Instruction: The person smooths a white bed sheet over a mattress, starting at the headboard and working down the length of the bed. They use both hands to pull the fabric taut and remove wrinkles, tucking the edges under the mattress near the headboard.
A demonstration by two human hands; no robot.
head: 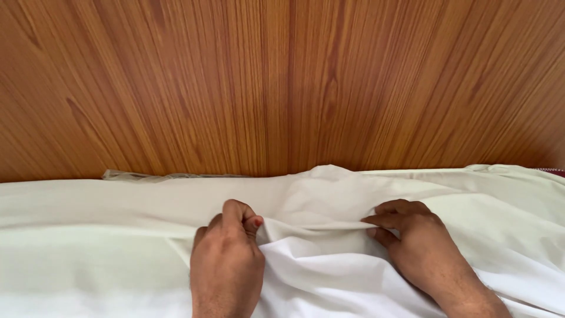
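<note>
A fold of the white sheet [329,277] is being pinched between thumb and curled fingers of the left hand [226,259]. The same fold is being gripped by the fingertips of the right hand [421,247]. The sheet is being spread below the wooden panel [282,82], touching its base.

White sheet [88,235] covers bed against wooden headboard [282,82].
</note>
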